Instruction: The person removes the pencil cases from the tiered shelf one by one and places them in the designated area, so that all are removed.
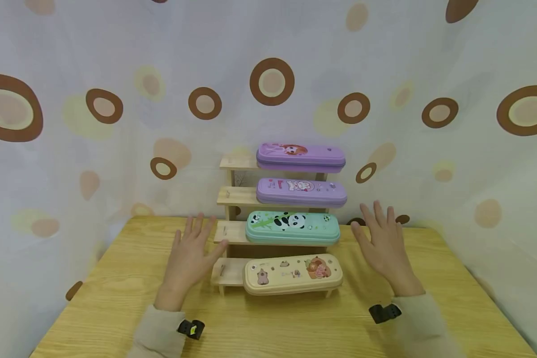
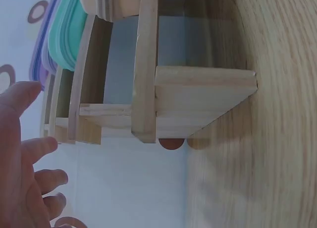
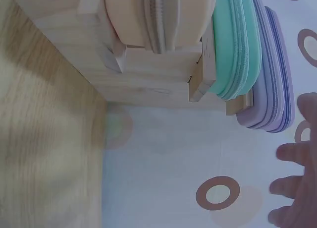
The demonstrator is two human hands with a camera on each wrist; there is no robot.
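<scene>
A stepped wooden rack [image 1: 232,196] bears one zippered pencil case on each of its tiers. From the top come a purple case with a doll-like figure [image 1: 313,156], a lilac case [image 1: 322,194], a mint-green panda case [image 1: 268,228] and a cream case [image 1: 273,276] on the lowest tier. All sit toward the right end, the cream one slightly slanted. My left hand [image 1: 189,263] is beside the rack's left side, fingers spread, holding nothing. To the right of the rack, my right hand [image 1: 385,248] is also spread, apart from the cases. Both wrist views show fingers near the upper tiers.
The rack stands on a wood-grain table [image 1: 286,328]. Behind it hangs a pale cloth [image 1: 268,40] patterned with brown rings and spots. Each wrist wears a dark strap, the left strap [image 1: 191,329] and the right strap [image 1: 385,313], beside light sleeves.
</scene>
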